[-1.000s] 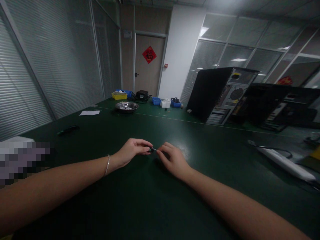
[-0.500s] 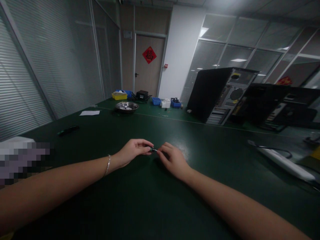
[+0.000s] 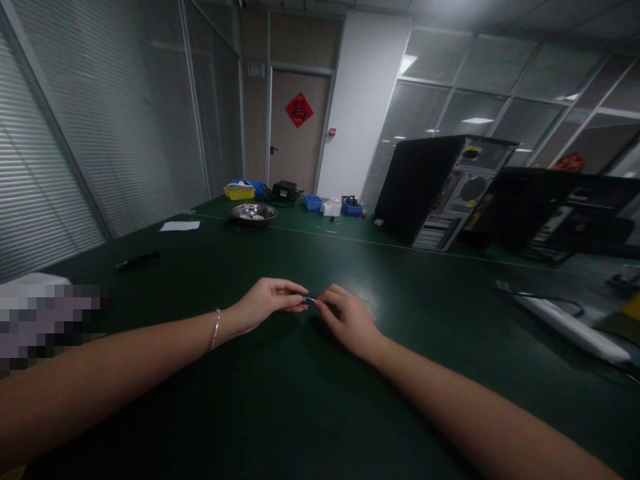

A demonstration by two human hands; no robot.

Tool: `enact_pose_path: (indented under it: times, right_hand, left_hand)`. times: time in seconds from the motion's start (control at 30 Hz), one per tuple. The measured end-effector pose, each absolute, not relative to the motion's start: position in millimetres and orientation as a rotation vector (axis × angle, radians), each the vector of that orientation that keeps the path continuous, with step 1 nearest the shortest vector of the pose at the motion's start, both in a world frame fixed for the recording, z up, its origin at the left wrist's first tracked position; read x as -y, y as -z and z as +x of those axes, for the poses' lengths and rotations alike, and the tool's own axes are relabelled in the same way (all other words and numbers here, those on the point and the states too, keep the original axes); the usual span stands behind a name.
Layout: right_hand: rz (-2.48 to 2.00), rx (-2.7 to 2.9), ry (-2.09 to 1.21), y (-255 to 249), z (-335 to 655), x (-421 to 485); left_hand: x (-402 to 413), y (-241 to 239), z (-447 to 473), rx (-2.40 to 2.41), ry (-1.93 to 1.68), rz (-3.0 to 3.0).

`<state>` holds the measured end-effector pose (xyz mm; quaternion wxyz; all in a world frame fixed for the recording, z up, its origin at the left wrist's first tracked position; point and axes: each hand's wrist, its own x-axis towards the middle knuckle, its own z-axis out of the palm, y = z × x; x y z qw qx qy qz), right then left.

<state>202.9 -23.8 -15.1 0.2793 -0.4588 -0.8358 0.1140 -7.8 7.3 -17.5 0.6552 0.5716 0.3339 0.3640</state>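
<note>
Both my hands meet over the middle of the dark green table (image 3: 310,393). My left hand (image 3: 263,303), with a thin bracelet at the wrist, pinches a small dark part with a green tint (image 3: 303,299) between thumb and fingertips. My right hand (image 3: 347,320) rests on the table and pinches the thin metal end sticking out of the same part. The part is too small to name.
A metal bowl (image 3: 253,213), yellow bin (image 3: 239,193) and blue bins (image 3: 351,207) stand at the far end. An open computer tower (image 3: 440,190) and more cases stand at the right. A white power strip (image 3: 570,327) lies at right, a dark tool (image 3: 136,260) and paper (image 3: 179,226) at left.
Almost nothing has moved. My fingers shifted slightly on the small part, which now shows a little more green.
</note>
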Motion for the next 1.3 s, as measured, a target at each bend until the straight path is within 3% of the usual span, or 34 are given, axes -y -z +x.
enact_pose_path:
  times: [0.97,1.3]
  right_hand:
    - [-1.121,2.289,-0.385,13.9,203.5,24.7]
    - [-1.171,2.224,-0.372,14.1,202.5,23.8]
  left_hand:
    - [-8.9,17.3,-11.1,-0.694,-0.737,1.3]
    - [-4.2,11.6,-4.8,-0.781,-0.957,1.156]
